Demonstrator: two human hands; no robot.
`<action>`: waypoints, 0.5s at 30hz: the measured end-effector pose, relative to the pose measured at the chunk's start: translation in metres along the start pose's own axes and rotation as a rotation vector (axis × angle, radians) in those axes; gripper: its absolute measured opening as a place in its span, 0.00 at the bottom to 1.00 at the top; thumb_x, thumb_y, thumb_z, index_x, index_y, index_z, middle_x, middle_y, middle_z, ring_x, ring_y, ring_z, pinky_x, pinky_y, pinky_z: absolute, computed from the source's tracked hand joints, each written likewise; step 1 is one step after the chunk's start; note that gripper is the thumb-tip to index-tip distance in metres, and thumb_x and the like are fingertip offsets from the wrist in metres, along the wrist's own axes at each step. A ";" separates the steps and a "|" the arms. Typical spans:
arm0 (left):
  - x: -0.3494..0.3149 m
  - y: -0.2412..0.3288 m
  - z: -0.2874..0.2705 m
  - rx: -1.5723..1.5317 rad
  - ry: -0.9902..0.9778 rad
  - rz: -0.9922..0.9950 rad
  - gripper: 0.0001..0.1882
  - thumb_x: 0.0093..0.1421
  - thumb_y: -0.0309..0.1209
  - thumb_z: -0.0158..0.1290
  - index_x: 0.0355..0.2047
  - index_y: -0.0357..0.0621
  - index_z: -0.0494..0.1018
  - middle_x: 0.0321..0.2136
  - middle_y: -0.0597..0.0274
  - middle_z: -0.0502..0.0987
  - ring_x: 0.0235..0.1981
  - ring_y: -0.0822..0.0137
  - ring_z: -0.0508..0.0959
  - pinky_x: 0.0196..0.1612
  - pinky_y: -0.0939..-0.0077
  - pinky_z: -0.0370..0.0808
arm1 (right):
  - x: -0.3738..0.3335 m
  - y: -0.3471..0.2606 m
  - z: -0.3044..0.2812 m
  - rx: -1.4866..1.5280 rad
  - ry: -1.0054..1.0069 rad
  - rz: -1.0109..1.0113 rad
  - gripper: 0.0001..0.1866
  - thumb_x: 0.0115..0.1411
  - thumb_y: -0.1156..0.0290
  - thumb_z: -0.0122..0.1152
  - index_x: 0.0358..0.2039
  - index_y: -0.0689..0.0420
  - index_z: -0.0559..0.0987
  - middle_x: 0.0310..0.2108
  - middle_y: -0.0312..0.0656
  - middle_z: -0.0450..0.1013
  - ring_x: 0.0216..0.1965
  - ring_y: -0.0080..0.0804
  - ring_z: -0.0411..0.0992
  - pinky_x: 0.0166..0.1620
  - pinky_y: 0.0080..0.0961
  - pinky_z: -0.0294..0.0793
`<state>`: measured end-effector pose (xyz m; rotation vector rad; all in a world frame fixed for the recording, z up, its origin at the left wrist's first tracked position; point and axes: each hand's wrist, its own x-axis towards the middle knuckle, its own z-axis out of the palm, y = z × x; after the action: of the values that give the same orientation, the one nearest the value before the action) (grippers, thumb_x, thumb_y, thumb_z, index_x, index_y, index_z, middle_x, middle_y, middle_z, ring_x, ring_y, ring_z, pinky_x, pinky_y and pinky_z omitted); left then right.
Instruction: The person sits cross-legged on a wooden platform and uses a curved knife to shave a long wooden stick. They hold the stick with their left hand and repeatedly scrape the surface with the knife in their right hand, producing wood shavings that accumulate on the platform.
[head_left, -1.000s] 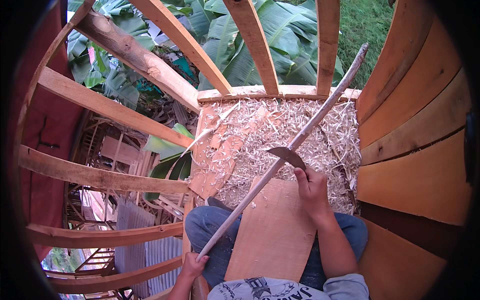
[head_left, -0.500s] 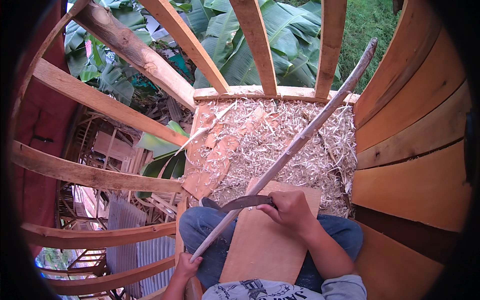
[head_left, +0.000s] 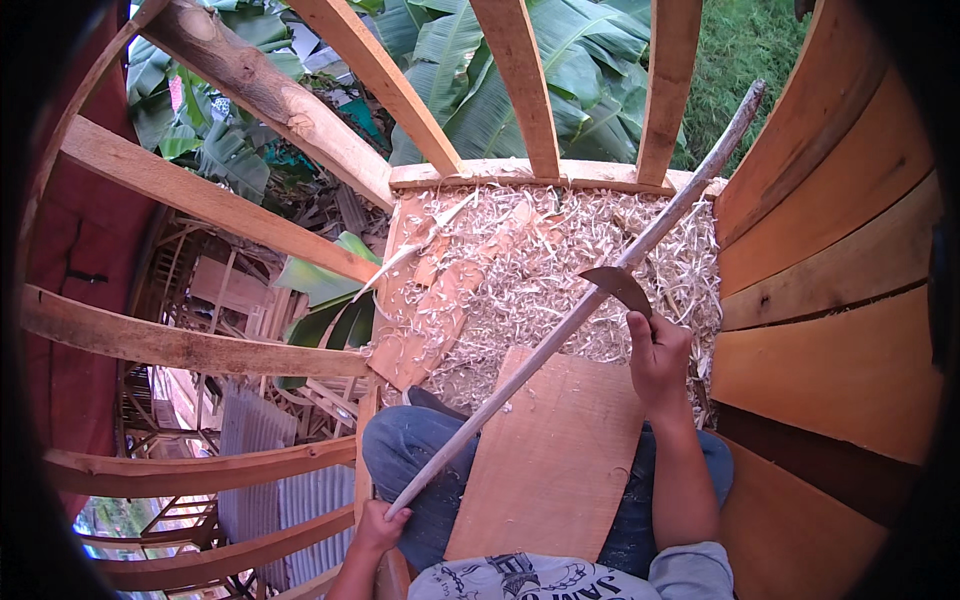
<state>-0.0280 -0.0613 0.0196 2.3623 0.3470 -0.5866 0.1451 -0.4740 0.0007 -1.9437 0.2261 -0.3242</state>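
A long wooden stick (head_left: 560, 335) slants from my lap at lower left up to the far right. My left hand (head_left: 380, 528) is closed round its near end. In my right hand (head_left: 662, 365) is a knife with a curved dark blade (head_left: 622, 288); its handle is hidden in my fist. The blade crosses the stick a little past its middle and seems to touch it. Across my legs lies a flat wooden board (head_left: 555, 450), below the stick.
Curled wood shavings (head_left: 560, 250) cover the floor ahead, with a flat plank (head_left: 440, 320) among them. Wooden slats (head_left: 200, 340) fence the left and far sides. A plank wall (head_left: 820, 370) rises on the right. Banana leaves (head_left: 560, 80) hang beyond the far slats.
My right hand and the knife have moved away from me along the stick, from above my lap to over the shavings. My left hand keeps its hold on the near end.
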 end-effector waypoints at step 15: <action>0.002 -0.015 0.000 -0.010 -0.012 0.014 0.36 0.53 0.58 0.53 0.08 0.36 0.61 0.05 0.64 0.58 0.11 0.74 0.61 0.15 0.70 0.58 | -0.015 -0.006 0.031 0.005 -0.060 -0.379 0.21 0.56 0.53 0.61 0.19 0.60 0.74 0.13 0.44 0.68 0.12 0.41 0.67 0.17 0.31 0.63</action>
<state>-0.0322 -0.0499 0.0104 2.3491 0.3270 -0.5903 0.1411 -0.4398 -0.0073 -1.9826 -0.1863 -0.5124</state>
